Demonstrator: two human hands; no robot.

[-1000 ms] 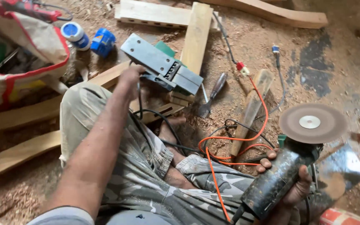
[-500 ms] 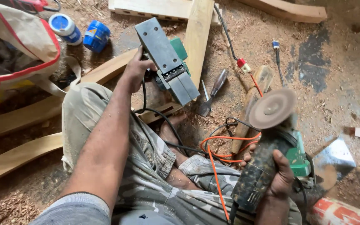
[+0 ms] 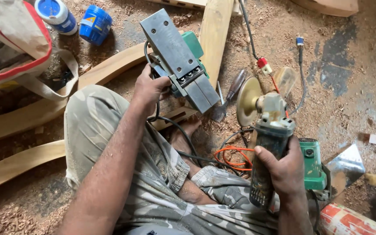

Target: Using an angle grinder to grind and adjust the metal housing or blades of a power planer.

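My left hand grips an electric planer, green-bodied with a grey metal sole turned up toward me, lifted above my knee. My right hand holds an angle grinder by its dusty dark body, disc at the top and turned edge-on to the left. The two tools sit close together, the planer's sole end a short way from the disc. A black cord runs from the planer down across my lap. I sit on the floor in camouflage trousers.
Sawdust covers the floor. Curved wooden planks lie at left, a straight board behind the planer. A cloth bag and two blue containers sit top left. A screwdriver, orange cable, another green tool and a metal scraper lie nearby.
My left hand has raised the planer and tipped its sole up. My right hand has swung the grinder left and upright, so its disc went from facing me to edge-on.
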